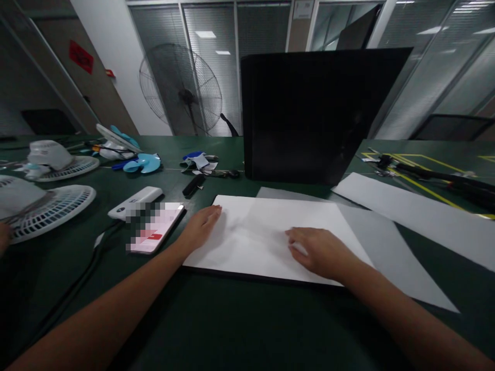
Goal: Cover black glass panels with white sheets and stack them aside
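Observation:
A white sheet of paper (263, 232) lies on the dark green table (232, 319) in front of me. My left hand (201, 226) rests flat on the sheet's left edge, fingers stretched out and together, holding nothing. My right hand (319, 252) lies palm down on the right part of the sheet, fingers slightly curled and pressing on the paper. A grey sheet (386, 257) shows from under the white one on the right.
A phone (157, 234) and a white power bank (135, 202) lie left of the paper. Dismantled white fan grilles (46, 206) and blue fan blades (141, 163) sit far left. A black upright board (309, 113) stands behind the paper. Another white sheet (417, 216) lies right.

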